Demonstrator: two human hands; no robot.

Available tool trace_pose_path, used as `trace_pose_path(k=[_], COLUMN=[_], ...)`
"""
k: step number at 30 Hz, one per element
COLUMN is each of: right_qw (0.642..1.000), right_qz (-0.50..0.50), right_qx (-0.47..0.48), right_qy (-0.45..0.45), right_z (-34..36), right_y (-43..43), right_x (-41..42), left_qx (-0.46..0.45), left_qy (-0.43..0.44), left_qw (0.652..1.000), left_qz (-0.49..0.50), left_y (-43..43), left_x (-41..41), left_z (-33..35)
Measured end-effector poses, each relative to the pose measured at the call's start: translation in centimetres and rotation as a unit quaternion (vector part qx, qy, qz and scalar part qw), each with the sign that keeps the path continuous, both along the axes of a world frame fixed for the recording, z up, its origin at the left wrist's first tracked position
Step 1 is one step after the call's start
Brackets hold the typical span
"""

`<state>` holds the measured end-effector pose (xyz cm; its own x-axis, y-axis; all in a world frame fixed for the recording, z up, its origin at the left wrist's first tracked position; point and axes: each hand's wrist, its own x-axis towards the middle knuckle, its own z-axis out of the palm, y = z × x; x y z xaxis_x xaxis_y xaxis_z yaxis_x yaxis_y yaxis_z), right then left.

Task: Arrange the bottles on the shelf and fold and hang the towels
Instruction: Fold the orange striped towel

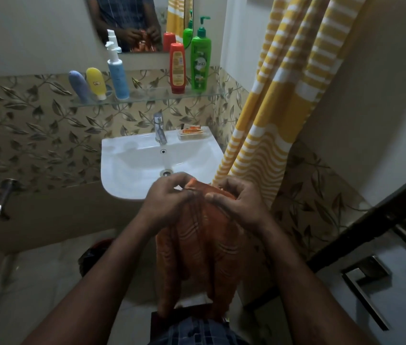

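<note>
Two hands pinching orange towel (pixel 204 247), green bottle (pixel 200 63) label blurred

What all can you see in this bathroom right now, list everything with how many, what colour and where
Bottles: five; blue-grey, yellow, light blue, red, green; standing on the shelf.
Shelf: one, clear glass, on the wall above the sink.
Mirror: one, above the shelf.
Sink: one, white, below the shelf.
Tap: one, chrome, at the back of the sink.
Soap dish: one, clear, right rear corner of the sink.
Striped towel: one, yellow and white, hanging at right.
Orange towel: one, hanging from both hands.
Left hand, right hand: pinching the orange towel's top edge.
</note>
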<state>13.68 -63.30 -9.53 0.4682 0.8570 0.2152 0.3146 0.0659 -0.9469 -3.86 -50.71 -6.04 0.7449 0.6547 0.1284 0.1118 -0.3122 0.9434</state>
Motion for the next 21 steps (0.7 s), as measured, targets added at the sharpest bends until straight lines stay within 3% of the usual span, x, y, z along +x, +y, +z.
trace_pose_path(k=[3,5,9,12,16,21], right_qw=[0.998,0.999,0.999,0.998,0.987,0.995], right_qz=[-0.003,-0.026,-0.026,-0.018,-0.081,-0.002], right_qx=[-0.036,-0.033,0.005,0.022,0.001,-0.085], right_qy=[0.043,0.03,0.04,-0.057,-0.138,-0.06], right_z=[-2.3,-3.0,-1.4,0.5,1.4,-0.6], right_y=[-1.4,-2.0,-1.4,-0.1,0.5,-1.3], right_x=[0.9,1.3,0.3,-1.4,-1.6,0.3], left_qx=[-0.084,-0.081,-0.025,0.005,0.092,-0.032], left_qy=[-0.065,-0.034,0.03,0.049,0.086,-0.009], left_qw=[0.991,0.99,0.999,0.992,0.99,0.999], left_qz=[0.087,0.107,-0.034,-0.114,-0.055,0.043], left_y=[1.0,2.1,1.4,-0.7,-0.9,0.4], left_x=[-1.0,-1.6,-1.6,0.0,0.7,-0.6], left_z=[0.5,0.1,-0.6,-0.9,-1.0,-1.0])
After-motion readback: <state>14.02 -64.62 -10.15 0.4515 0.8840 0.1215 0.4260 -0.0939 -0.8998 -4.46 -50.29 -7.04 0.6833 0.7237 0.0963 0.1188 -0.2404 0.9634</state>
